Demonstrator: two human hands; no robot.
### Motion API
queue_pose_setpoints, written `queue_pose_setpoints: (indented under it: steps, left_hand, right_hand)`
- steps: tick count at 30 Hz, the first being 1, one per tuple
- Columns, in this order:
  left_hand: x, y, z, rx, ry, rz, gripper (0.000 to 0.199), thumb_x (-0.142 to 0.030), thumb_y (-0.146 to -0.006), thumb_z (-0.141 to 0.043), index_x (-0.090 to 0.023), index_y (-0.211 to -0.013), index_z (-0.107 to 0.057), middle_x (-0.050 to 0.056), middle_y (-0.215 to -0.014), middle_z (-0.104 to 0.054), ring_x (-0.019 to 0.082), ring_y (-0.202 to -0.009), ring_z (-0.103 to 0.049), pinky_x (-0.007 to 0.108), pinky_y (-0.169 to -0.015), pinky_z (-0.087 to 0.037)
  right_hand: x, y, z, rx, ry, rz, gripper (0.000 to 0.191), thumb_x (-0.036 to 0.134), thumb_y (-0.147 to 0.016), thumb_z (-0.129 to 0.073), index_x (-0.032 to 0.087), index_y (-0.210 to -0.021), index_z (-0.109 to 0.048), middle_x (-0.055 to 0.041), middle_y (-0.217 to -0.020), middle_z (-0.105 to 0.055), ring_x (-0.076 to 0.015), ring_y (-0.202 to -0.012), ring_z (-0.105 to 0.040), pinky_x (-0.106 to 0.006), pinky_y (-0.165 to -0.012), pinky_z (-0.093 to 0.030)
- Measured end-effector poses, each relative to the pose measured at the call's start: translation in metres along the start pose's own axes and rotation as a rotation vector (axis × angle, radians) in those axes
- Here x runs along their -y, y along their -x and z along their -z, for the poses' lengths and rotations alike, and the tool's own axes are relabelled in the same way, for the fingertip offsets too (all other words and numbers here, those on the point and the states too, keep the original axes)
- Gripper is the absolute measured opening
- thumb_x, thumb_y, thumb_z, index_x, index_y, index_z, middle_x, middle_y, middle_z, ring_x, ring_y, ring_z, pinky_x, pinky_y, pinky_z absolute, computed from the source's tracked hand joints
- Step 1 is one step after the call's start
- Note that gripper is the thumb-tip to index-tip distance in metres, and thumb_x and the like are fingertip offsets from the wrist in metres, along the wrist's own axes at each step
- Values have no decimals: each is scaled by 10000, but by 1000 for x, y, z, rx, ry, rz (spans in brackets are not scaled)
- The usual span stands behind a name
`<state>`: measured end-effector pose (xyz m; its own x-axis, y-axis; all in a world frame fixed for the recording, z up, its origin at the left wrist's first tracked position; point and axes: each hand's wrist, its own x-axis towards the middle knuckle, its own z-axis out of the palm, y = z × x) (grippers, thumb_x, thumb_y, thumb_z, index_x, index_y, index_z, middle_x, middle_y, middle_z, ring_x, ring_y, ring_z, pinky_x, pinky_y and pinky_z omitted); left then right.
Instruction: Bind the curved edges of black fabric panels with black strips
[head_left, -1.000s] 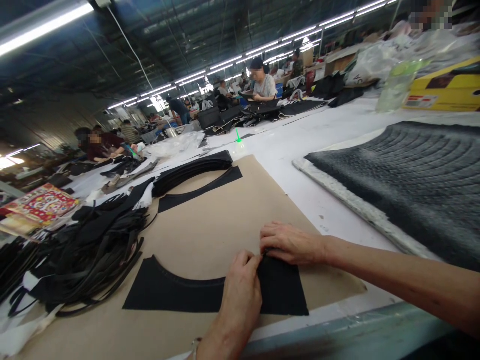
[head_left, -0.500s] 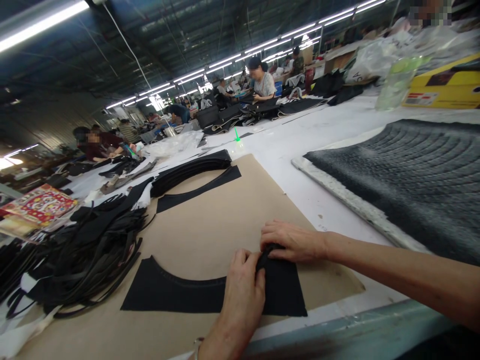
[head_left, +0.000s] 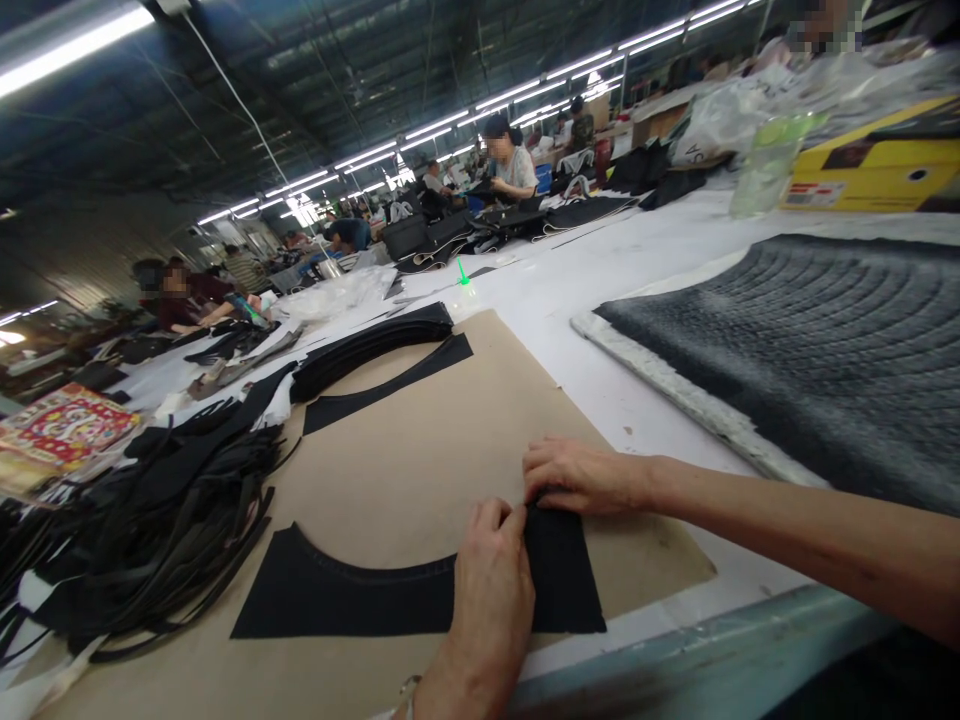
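Observation:
A black fabric piece [head_left: 352, 605] with a curved cut-out lies on brown paper [head_left: 405, 460] near the table's front edge. My left hand [head_left: 495, 570] is closed, its thumb and fingers pinching the curved edge right of the middle. Just beyond it my right hand [head_left: 570, 475] grips the same edge, with fingertips curled over the fabric. The two hands almost touch. Part of the edge is hidden beneath the fingers. Farther back on the paper sits a stack of similar curved black pieces [head_left: 367, 350], with a single one in front of it.
A heap of black strips [head_left: 172, 530] lies to the left, beside a red patterned box [head_left: 71, 425]. On the right is a board with ridged black material [head_left: 795, 350]. A plastic cup [head_left: 769, 165] and yellow box [head_left: 877, 165] stand behind. Other people work at farther tables.
The view has shifted slightly. My fingers have drawn together along the curved edge, and the bunched fabric between my hands now lies flatter.

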<state>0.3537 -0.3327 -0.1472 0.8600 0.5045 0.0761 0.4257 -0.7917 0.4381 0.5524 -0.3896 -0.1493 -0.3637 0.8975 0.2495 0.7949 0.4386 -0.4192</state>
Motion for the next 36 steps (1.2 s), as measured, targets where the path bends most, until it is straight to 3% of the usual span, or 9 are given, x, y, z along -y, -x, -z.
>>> queue_pose_setpoints:
  steps: [8, 19, 25, 28, 36]
  left_hand:
    - [5, 13, -19, -72, -153, -120, 439, -11, -873, -383, -106, -1269, -547, 96, -1019, -584, 229, -959, -512, 356, -890, -480]
    - [4, 11, -18, -61, -249, -159, 492, -1, -836, -413, -100, -1305, -526, 104, -1033, -583, 246, -943, -498, 392, -884, -486]
    - [3, 12, -21, -127, -346, -217, 473, -27, -820, -474, -98, -1284, -541, 112, -1050, -589, 249, -941, -506, 377, -853, -497]
    - [3, 12, -21, -142, -383, -227, 481, -15, -812, -478, -113, -1278, -544, 106, -1043, -595, 248, -951, -517, 371, -846, -503]
    - [4, 12, -24, -166, -377, -234, 473, -5, -804, -479, -76, -1266, -546, 110, -1017, -606, 242, -917, -552, 383, -826, -531]
  right_hand:
    - [6, 12, 3, -5, 60, 16, 246, 72, -882, -462, 188, -962, -664, -59, -927, -640, -185, -858, -531, -341, -809, -368]
    - [8, 23, 7, -13, 41, -47, 498, -12, -733, -392, 183, -1107, -658, -85, -1037, -637, -215, -942, -528, -381, -866, -375]
    - [6, 33, 3, -100, 9, -148, 491, -13, -762, -377, 184, -1115, -656, -80, -1056, -629, -204, -995, -538, -370, -914, -386]
    - [17, 32, 0, -163, 28, -253, 508, -17, -784, -361, 186, -1164, -632, -86, -1097, -621, -201, -1013, -541, -366, -908, -393]
    - [58, 22, -13, -79, 203, -340, 498, 7, -784, -409, 210, -1198, -597, -82, -1179, -608, -230, -1078, -521, -450, -986, -305]
